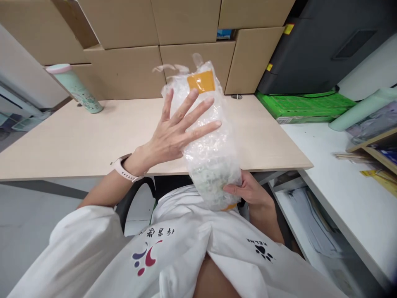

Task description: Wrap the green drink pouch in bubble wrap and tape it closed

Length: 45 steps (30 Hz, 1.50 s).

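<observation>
A tall bundle wrapped in clear bubble wrap (214, 157) stands upright in front of me, with an orange tape strip near its top and another at its bottom. My right hand (248, 191) grips the lower end of the bundle from the right, fingers curled round it. My left hand (176, 132), a pale watch on its wrist, lies flat against the bundle's left side with the fingers stretched and spread. Something greenish shows dimly through the wrap; I cannot make out what it is.
A light wooden desk (77, 140) is ahead, with a mint green bottle (76, 89) at its far left. Stacked cardboard boxes (130, 70) line the back. A green crate (304, 105) under a black case sits at right, beside a white counter (341, 182).
</observation>
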Each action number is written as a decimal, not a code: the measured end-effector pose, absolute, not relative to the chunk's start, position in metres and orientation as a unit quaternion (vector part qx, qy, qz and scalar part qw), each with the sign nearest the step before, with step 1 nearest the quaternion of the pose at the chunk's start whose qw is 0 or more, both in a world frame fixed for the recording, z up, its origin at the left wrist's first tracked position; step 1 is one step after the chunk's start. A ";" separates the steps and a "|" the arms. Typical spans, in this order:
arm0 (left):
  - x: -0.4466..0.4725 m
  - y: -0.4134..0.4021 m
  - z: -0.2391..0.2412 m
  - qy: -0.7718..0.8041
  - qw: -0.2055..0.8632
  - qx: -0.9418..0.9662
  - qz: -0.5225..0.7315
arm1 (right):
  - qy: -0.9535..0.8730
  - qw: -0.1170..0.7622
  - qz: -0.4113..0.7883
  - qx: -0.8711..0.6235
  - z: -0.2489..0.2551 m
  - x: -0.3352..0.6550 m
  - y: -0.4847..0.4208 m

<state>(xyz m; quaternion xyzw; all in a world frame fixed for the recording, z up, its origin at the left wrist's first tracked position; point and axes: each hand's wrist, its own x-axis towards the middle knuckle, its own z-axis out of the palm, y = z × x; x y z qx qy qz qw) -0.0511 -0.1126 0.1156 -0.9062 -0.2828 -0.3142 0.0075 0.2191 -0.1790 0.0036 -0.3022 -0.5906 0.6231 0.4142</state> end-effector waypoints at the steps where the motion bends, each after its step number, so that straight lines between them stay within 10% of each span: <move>1: -0.047 -0.115 0.114 -0.248 -0.050 -0.912 -0.323 | -0.597 0.421 0.617 -0.293 0.004 0.218 -0.179; 5: -0.025 -0.139 0.089 -0.229 -0.443 -0.794 -0.348 | -0.583 0.467 0.602 -0.283 0.013 0.210 -0.185; 10: -0.006 -0.169 0.055 -0.245 -0.632 -0.546 -0.492 | -0.545 0.550 0.547 -0.317 0.031 0.195 -0.186; 20: 0.006 -0.112 0.031 -0.363 -0.510 -0.554 -0.549 | -0.652 0.481 0.280 -0.515 0.042 0.172 -0.111; 31: 0.002 -0.108 0.024 -0.567 0.031 -0.763 -0.308 | -0.807 0.351 0.067 -0.470 0.019 0.174 -0.065; 45: -0.004 -0.115 -0.001 -0.551 -0.007 -0.819 -0.163 | -0.863 0.242 0.154 -0.417 0.006 0.169 -0.062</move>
